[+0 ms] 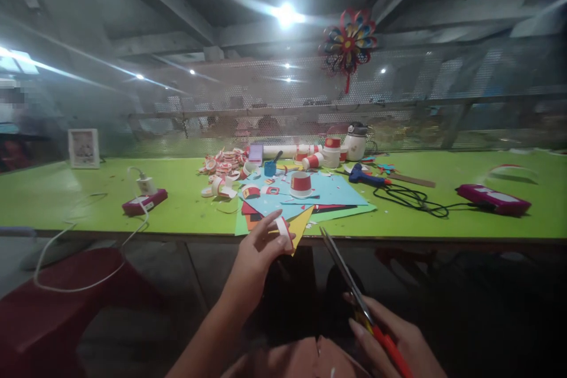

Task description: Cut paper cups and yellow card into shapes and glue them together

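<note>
Between the thumb and fingers of my left hand (254, 260) is a white paper cup piece (284, 233) with a red edge, held just in front of the table edge. Lower down on the right, my right hand (387, 331) grips a pair of scissors (349, 280) with red and yellow handles, the blades pointing up and away from me. Beyond my left hand, coloured paper sheets (341, 189) lie stacked, light blue on top. A red and white paper cup (301, 183) stands upside down on them, near several cut cup pieces (251, 191).
A pile of cup scraps (225, 160) lies at the back, near a blue pot (270, 168). Right of the paper are a blue glue gun (365, 176) with a looping black cord and a purple power strip (494, 198). Another power strip (144, 201) sits left, its white cable hanging over the edge.
</note>
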`<state>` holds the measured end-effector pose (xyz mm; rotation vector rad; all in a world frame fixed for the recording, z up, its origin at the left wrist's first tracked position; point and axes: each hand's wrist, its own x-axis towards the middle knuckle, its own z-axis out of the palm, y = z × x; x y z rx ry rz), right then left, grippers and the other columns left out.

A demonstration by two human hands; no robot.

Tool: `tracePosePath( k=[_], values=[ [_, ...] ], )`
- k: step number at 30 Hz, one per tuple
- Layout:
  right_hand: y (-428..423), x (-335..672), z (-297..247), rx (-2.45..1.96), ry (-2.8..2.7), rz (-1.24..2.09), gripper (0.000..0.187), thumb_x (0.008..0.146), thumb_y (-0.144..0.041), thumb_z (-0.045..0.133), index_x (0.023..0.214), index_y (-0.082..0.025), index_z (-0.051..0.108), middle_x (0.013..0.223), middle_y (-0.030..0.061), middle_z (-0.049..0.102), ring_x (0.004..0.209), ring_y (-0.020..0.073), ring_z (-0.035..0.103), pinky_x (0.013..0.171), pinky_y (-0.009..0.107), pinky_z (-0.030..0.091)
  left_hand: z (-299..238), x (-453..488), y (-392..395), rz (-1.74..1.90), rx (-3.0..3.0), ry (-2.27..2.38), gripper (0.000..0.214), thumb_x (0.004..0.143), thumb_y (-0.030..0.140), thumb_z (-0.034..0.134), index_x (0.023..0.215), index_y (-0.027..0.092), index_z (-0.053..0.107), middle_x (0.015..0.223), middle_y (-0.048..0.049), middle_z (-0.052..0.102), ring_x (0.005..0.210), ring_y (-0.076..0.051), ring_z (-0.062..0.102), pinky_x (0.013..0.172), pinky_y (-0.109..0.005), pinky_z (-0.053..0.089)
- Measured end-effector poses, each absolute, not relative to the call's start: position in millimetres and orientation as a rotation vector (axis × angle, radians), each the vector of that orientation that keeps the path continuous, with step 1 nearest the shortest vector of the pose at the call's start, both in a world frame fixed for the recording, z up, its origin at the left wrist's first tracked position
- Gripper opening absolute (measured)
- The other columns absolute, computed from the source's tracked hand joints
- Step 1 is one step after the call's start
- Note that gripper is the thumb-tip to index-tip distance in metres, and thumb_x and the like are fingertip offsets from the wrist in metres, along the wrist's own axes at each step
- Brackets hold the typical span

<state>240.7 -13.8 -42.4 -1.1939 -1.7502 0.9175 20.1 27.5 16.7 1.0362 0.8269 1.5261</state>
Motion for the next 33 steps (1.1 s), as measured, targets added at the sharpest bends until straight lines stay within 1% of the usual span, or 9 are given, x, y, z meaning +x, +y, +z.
tracePosePath(
  k=[2, 5, 9, 12, 15, 20, 23, 27, 33],
  values=[
    [-9, 236, -27, -1.209, -1.688, 0.854, 0.035, 0.082, -0.039, 0.056, 0.106, -0.016, 0.066, 0.071, 0.0029, 0.065, 0.066, 0.0167, 0.064, 0.058, 0.017, 0.051, 18, 23, 25, 1.559, 1.166, 0.916, 0.054, 0.073, 0.022, 0.070, 0.124, 0.019, 0.052, 0.097, -0.0070, 0.065, 0.091, -0.019, 0.062, 0.079, -0.028, 0.050],
    [-3, 225, 1, -1.123, -1.706, 0.782, 0.037, 0.082, -0.038, 0.057, 0.111, -0.016, 0.064, 0.070, 0.0018, 0.064, 0.063, 0.0155, 0.061, 0.056, 0.018, 0.051, 20, 25, 22, 1.578, 1.269, 0.920, 0.056, 0.072, 0.020, 0.070, 0.125, 0.021, 0.050, 0.104, -0.0084, 0.064, 0.091, -0.019, 0.063, 0.080, -0.029, 0.050],
    [5, 208, 35, -0.917, -1.671, 0.857, 0.033, 0.084, -0.031, 0.056, 0.114, -0.016, 0.060, 0.092, 0.0042, 0.066, 0.083, 0.0171, 0.063, 0.076, 0.022, 0.052, 20, 26, 16, 1.491, 1.394, 0.862, 0.047, 0.075, 0.018, 0.067, 0.121, 0.022, 0.054, 0.120, -0.0107, 0.059, 0.100, -0.022, 0.060, 0.086, -0.031, 0.048],
    [11, 197, 48, -0.850, -1.614, 0.876, 0.033, 0.084, -0.031, 0.057, 0.113, -0.016, 0.059, 0.086, 0.0031, 0.065, 0.079, 0.0166, 0.063, 0.073, 0.023, 0.052, 19, 26, 11, 1.414, 1.456, 0.820, 0.045, 0.077, 0.018, 0.065, 0.121, 0.022, 0.055, 0.117, -0.0115, 0.060, 0.097, -0.023, 0.061, 0.087, -0.033, 0.047],
    [14, 188, 51, -0.798, -1.573, 0.928, 0.034, 0.083, -0.031, 0.058, 0.113, -0.016, 0.058, 0.080, 0.0011, 0.062, 0.072, 0.0152, 0.060, 0.069, 0.024, 0.052, 21, 28, 6, 1.387, 1.479, 0.825, 0.049, 0.077, 0.015, 0.064, 0.125, 0.022, 0.053, 0.116, -0.0117, 0.062, 0.097, -0.024, 0.061, 0.089, -0.034, 0.046],
    [13, 182, 47, -0.741, -1.590, 0.943, 0.036, 0.080, -0.024, 0.060, 0.116, -0.018, 0.055, 0.068, -0.0032, 0.055, 0.066, 0.0134, 0.059, 0.060, 0.021, 0.051, 23, 32, 2, 1.426, 1.528, 0.826, 0.049, 0.074, 0.010, 0.065, 0.120, 0.023, 0.059, 0.135, -0.0113, 0.050, 0.114, -0.028, 0.054, 0.090, -0.031, 0.047],
    [12, 181, 40, -0.702, -1.625, 0.924, 0.037, 0.082, -0.020, 0.058, 0.119, -0.020, 0.054, 0.076, -0.0016, 0.058, 0.071, 0.0135, 0.061, 0.066, 0.022, 0.052, 18, 34, 3, 1.457, 1.514, 0.794, 0.045, 0.073, 0.009, 0.065, 0.116, 0.023, 0.062, 0.132, -0.0091, 0.053, 0.122, -0.027, 0.048, 0.096, -0.030, 0.044],
    [13, 178, 31, -0.700, -1.660, 0.863, 0.036, 0.082, -0.019, 0.060, 0.118, -0.022, 0.055, 0.089, 0.0005, 0.062, 0.077, 0.0132, 0.062, 0.071, 0.022, 0.052, 11, 35, 7, 1.509, 1.472, 0.773, 0.040, 0.073, 0.010, 0.067, 0.110, 0.025, 0.065, 0.122, -0.0070, 0.061, 0.118, -0.025, 0.052, 0.097, -0.030, 0.043],
    [10, 183, 37, -0.754, -1.624, 0.779, 0.029, 0.084, -0.024, 0.057, 0.112, -0.018, 0.058, 0.084, 0.0012, 0.064, 0.076, 0.0142, 0.063, 0.068, 0.020, 0.052, 18, 32, 4, 1.531, 1.381, 0.707, 0.063, 0.070, 0.007, 0.070, 0.125, 0.030, 0.051, 0.130, -0.0087, 0.055, 0.117, -0.027, 0.053, 0.096, -0.037, 0.044]
  ],
)
